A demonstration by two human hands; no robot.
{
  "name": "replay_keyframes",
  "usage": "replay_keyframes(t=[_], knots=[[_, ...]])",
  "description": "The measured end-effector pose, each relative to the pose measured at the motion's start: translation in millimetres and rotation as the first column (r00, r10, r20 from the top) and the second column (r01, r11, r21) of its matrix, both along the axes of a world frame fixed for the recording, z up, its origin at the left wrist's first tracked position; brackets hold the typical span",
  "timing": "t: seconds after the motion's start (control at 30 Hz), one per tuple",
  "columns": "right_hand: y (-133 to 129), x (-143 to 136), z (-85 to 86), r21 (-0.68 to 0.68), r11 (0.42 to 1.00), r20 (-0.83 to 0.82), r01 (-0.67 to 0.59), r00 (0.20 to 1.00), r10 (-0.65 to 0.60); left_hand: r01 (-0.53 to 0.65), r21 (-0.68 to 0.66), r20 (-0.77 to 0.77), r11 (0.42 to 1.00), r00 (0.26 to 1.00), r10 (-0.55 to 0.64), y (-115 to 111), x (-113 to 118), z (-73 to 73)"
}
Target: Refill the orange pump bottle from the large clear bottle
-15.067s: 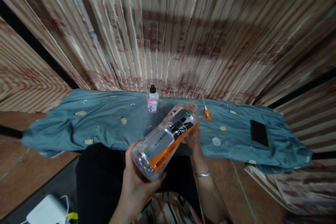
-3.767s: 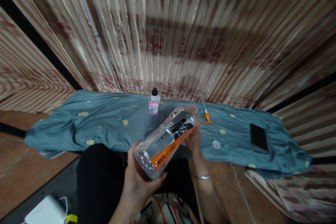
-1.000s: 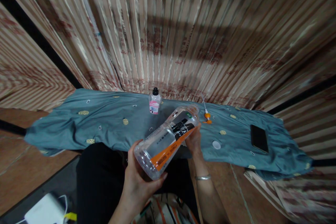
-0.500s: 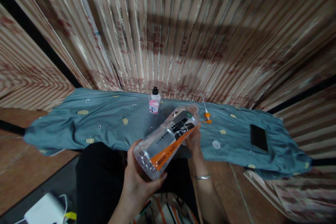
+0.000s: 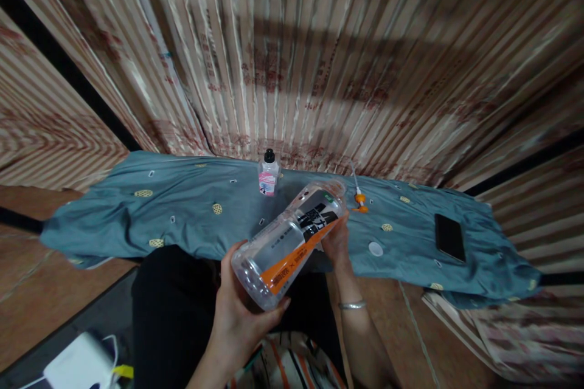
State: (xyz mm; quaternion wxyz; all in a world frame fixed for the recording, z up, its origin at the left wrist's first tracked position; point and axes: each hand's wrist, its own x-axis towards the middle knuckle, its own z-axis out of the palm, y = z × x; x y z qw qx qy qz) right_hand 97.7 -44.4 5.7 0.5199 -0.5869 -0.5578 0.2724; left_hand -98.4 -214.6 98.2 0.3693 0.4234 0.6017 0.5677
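A large clear plastic bottle with an orange, black and grey label lies tilted in the air above my lap, its base toward me on the left. My left hand is wrapped round the base end. At the upper end, my right hand grips from below and behind, its fingers mostly hidden by the bottle. Beyond it stands a small clear bottle with a black cap and pink label. An orange pump head with a pale tube lies on the cloth to the right.
A blue-green cloth with yellow patterns covers the narrow table. On it at right lie a black phone-like slab and a small white disc. Striped curtains hang close behind. A white device with a cable sits at lower left.
Almost nothing differs. The large bottle and both hands keep the same pose, and the whole view has shifted by a few pixels.
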Motion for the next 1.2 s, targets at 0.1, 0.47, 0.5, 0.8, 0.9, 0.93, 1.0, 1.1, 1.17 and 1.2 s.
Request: replay_keyframes(t=[0.1,0.47,0.5,0.8,0.9,0.93,1.0,1.1,1.17,1.2], knots=[[0,0,-0.9,0.002,1.0,-0.009,0.014,1.0,-0.014,0.007,-0.002,0.005,1.0,1.0,-0.007,-1,0,-0.1],[0,1,-4.4,0.03,0.999,-0.004,-0.014,1.0,0.015,0.003,-0.001,-0.027,1.0,1.0,-0.003,0,1,5.1],[0,1,-3.7,0.029,0.999,0.004,-0.013,1.0,0.013,-0.004,-0.003,-0.026,1.0,1.0,0.004,1,1,6.6],[-1,-1,0.3,0.004,1.0,0.041,-0.022,0.999,0.022,-0.01,-0.012,-0.034,1.0,0.999,0.01,1,2,10.1],[0,0,-2.8,-0.014,1.0,0.038,-0.01,0.999,0.011,-0.011,-0.006,-0.056,1.0,0.998,0.011,0,1,5.6],[0,0,-3.6,-0.016,1.0,0.034,-0.011,0.999,0.012,-0.012,-0.006,-0.063,1.0,0.998,0.011,0,0,4.3],[0,0,-4.5,-0.002,1.0,0.022,-0.022,1.0,0.022,-0.015,-0.008,-0.067,1.0,0.998,0.015,-1,-1,2.8],[0,0,-5.0,0.025,0.999,0.011,-0.028,1.0,0.028,-0.003,-0.011,-0.049,1.0,0.999,0.002,-2,-2,2.9],[1,0,-5.4,0.024,1.0,0.017,-0.018,1.0,0.017,0.006,-0.01,-0.041,1.0,0.999,-0.006,-2,-1,3.5],[1,0,-5.8,0.019,1.0,0.023,-0.014,1.0,0.013,0.007,-0.009,-0.042,1.0,0.999,-0.007,-2,-1,3.6]])
